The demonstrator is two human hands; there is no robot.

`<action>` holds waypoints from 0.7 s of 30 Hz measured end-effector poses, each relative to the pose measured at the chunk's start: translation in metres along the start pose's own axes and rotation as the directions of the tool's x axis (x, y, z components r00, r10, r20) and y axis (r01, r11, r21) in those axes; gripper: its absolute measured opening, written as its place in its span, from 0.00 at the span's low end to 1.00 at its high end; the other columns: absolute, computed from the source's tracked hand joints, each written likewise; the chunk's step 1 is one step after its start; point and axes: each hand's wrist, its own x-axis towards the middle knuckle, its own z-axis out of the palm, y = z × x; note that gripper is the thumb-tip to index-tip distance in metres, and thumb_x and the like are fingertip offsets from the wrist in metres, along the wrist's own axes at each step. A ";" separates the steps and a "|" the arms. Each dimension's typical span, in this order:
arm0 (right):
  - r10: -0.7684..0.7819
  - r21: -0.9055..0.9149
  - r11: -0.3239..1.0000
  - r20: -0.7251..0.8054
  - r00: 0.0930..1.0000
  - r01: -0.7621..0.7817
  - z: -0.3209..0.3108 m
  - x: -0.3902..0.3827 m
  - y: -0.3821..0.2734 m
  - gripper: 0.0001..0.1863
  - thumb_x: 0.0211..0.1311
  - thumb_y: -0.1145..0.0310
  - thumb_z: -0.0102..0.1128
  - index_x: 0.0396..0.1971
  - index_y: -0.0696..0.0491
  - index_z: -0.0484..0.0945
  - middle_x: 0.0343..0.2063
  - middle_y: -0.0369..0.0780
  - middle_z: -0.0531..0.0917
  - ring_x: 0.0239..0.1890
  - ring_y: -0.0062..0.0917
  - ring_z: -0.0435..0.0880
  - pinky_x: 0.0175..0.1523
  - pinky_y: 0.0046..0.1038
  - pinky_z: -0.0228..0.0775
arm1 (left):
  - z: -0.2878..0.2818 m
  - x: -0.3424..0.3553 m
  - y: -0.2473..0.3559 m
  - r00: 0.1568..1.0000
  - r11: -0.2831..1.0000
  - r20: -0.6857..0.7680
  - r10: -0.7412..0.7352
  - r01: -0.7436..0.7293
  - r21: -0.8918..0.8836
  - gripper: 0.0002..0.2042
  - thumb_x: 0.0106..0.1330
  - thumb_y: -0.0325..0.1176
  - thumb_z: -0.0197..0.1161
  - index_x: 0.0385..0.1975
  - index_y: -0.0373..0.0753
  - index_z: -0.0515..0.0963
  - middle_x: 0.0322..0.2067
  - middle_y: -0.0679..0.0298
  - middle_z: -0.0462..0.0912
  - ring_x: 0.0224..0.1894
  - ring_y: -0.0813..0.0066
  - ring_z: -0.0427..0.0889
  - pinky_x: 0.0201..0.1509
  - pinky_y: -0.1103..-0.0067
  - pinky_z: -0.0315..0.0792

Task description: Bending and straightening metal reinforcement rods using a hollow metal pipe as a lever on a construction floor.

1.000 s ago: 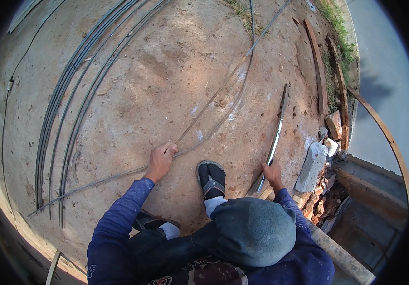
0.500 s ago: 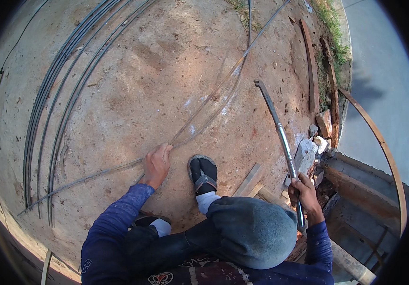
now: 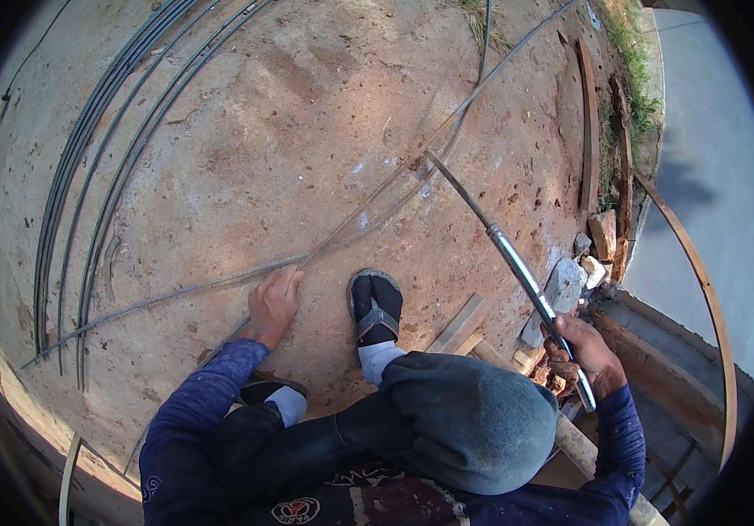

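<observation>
My left hand (image 3: 274, 305) is closed around a thin steel rebar (image 3: 355, 213), which runs from my lower left up to the far right. A second rebar (image 3: 180, 292) lies just beyond my fingers and crosses the held one. In my right hand (image 3: 584, 352) is a long metal rebar bending bar (image 3: 517, 259), gripped near its lower end. Its shaft is shiny near my hand and dark toward the far end. The notched tip points up and left, close to the rebars on the ground; whether it touches them I cannot tell.
Several long rebars (image 3: 101, 131) lie at the left. Wooden boards (image 3: 588, 127), broken stones (image 3: 563, 285) and a curved-looking strip (image 3: 701, 272) are at the right, beside a concrete-edged pit (image 3: 657, 351). A short plank (image 3: 460, 323) lies near my sandalled foot (image 3: 375, 307).
The bending bar's tip has swung left toward the rebars, while my right hand has shifted slightly right. My left hand has moved a little left and keeps its grip.
</observation>
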 end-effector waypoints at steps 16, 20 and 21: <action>0.087 -0.100 0.993 0.235 0.968 -0.065 -0.092 0.048 -0.030 0.12 0.63 0.71 0.60 0.29 0.49 0.64 0.11 0.28 0.62 0.07 0.12 0.59 0.10 0.19 0.47 | -0.006 -0.003 -0.002 0.997 0.998 0.042 -0.062 0.062 -0.013 0.10 0.65 0.33 0.60 0.37 0.34 0.81 0.35 0.49 0.83 0.35 0.47 0.83 0.36 0.65 0.77; 0.117 -0.162 0.984 0.260 0.958 -0.076 -0.097 0.058 -0.034 0.13 0.60 0.75 0.60 0.27 0.49 0.62 0.10 0.28 0.61 0.07 0.12 0.58 0.11 0.20 0.44 | -0.010 -0.003 0.001 0.996 0.997 0.057 -0.071 0.071 -0.001 0.09 0.65 0.33 0.60 0.36 0.34 0.81 0.34 0.49 0.83 0.34 0.47 0.82 0.35 0.64 0.76; 0.118 -0.174 0.982 0.236 0.965 -0.078 -0.094 0.055 -0.033 0.13 0.59 0.76 0.60 0.27 0.49 0.63 0.10 0.28 0.61 0.07 0.12 0.58 0.10 0.20 0.46 | -0.012 0.001 0.002 0.990 0.994 0.094 -0.107 0.109 -0.019 0.08 0.65 0.33 0.59 0.36 0.35 0.80 0.33 0.48 0.82 0.34 0.47 0.82 0.34 0.64 0.75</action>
